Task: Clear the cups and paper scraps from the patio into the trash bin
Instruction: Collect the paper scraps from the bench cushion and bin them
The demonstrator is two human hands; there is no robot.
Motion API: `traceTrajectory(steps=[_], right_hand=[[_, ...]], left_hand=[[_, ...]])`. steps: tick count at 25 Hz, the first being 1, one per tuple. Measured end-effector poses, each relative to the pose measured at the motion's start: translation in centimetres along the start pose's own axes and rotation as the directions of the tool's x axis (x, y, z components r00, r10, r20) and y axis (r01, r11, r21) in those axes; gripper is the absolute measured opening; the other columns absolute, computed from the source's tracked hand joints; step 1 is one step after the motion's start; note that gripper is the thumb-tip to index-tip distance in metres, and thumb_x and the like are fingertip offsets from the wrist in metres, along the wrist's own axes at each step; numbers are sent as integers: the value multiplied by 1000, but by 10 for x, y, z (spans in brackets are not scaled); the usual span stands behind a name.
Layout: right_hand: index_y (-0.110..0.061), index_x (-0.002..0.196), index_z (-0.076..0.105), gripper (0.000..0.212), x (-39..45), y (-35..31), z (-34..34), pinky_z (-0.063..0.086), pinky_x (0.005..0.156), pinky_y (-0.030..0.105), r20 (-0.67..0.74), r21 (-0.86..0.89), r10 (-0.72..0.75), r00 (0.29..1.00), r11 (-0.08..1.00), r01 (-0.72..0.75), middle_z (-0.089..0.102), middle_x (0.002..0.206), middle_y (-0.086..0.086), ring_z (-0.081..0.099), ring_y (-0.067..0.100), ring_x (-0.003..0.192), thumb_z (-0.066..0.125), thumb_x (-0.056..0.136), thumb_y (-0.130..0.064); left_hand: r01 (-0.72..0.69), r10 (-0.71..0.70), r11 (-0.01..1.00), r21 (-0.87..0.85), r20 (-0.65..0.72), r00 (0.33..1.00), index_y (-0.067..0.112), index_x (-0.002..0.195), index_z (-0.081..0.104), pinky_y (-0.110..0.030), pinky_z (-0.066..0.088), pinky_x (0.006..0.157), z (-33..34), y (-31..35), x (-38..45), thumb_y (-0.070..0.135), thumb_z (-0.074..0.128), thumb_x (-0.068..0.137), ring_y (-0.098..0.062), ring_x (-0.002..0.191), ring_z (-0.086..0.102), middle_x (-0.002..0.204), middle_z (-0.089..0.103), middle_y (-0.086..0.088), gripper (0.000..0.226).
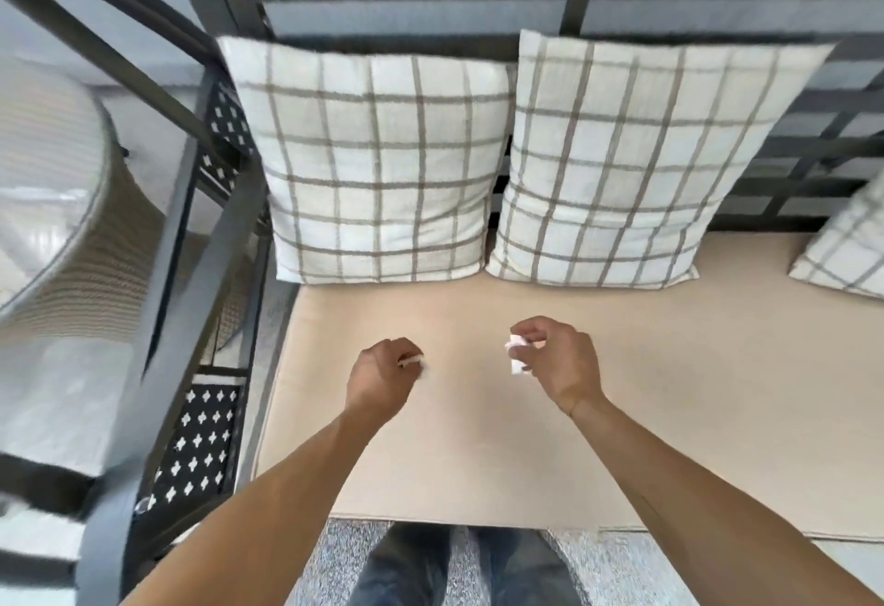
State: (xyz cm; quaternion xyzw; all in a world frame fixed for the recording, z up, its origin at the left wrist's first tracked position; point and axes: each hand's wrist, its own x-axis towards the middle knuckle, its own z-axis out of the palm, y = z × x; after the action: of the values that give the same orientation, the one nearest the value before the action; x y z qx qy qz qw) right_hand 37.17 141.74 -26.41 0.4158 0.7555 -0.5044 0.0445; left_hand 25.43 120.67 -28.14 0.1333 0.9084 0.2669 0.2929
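Both my hands hover over the beige seat cushion [669, 414] of a patio sofa. My left hand [382, 378] is closed around a small white paper scrap [414, 360] that peeks out between the fingers. My right hand [557, 361] pinches another white paper scrap [516, 354] between thumb and fingertips. No cup and no trash bin are in view.
Two plaid pillows [382, 165] [622, 160] lean on the dark metal sofa back, a third [851, 251] at the right edge. The sofa's metal armrest [191, 318] stands to the left, with a round wicker table [57, 203] beyond it. My legs stand on grey carpet [598, 567] below.
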Motion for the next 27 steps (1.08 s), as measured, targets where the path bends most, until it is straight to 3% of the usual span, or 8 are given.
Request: traceTrajectory(steps=[4, 6, 9, 14, 18, 22, 27], right_hand=[[-31, 93, 72, 27, -36, -78, -12, 57, 79, 39, -46, 19, -153, 987, 988, 154, 70, 90, -12, 69, 11, 80, 74, 74, -12], [-34, 95, 72, 30, -52, -114, -14, 56, 81, 37, -74, 1, -237, 969, 971, 238, 70, 89, -16, 67, 5, 82, 73, 73, -13], [-38, 97, 70, 31, -77, -162, -14, 55, 82, 33, -81, -17, -373, 924, 928, 373, 69, 88, -25, 66, -1, 81, 71, 75, -16], [-35, 100, 70, 27, -114, -216, -7, 53, 84, 31, -6, 16, -530, 848, 848, 530, 69, 90, -22, 66, -1, 82, 73, 79, -17], [-43, 95, 69, 27, -147, -236, -6, 54, 78, 32, 46, -4, -643, 765, 765, 643, 68, 87, -25, 66, -2, 73, 74, 78, -23], [-48, 93, 65, 31, -185, -248, 16, 55, 77, 36, 182, 18, -719, 671, 685, 728, 69, 84, -22, 67, -1, 74, 75, 77, -23], [-43, 91, 69, 27, -257, -256, 87, 55, 81, 35, 403, 98, -785, 470, 548, 831, 72, 84, -18, 66, 0, 82, 77, 75, -22]], left_hand=[[-177, 158, 973, -146, -135, 978, 32, 80, 64, -22, 48, 68, -65, 35, -21, 17, 64, 81, -10, 76, 62, 78, 67, 12, 15], [-238, 200, 957, -164, -219, 955, 34, 82, 64, -16, 44, 67, -94, 47, -33, 20, 65, 81, -3, 75, 61, 77, 65, 15, 14], [-300, 224, 933, -201, -328, 918, 32, 89, 66, -19, 47, 71, -133, 56, -52, 21, 68, 81, -5, 78, 63, 83, 68, 14, 14], [-287, 139, 935, -209, -529, 837, 28, 94, 70, -23, 48, 77, -181, 51, -97, 20, 70, 81, -5, 78, 63, 88, 70, 14, 15], [-241, 38, 940, -242, -629, 776, 33, 87, 68, -20, 48, 74, -205, 32, -152, 26, 68, 80, 4, 81, 61, 86, 68, 21, 10], [-206, -72, 939, -274, -745, 663, 39, 77, 65, -9, 41, 69, -215, 5, -226, 22, 69, 80, 6, 84, 60, 83, 67, 27, 17], [-138, -237, 929, -342, -841, 487, 39, 77, 65, -6, 41, 69, -212, -55, -338, 21, 72, 81, 7, 83, 61, 82, 67, 28, 20]])
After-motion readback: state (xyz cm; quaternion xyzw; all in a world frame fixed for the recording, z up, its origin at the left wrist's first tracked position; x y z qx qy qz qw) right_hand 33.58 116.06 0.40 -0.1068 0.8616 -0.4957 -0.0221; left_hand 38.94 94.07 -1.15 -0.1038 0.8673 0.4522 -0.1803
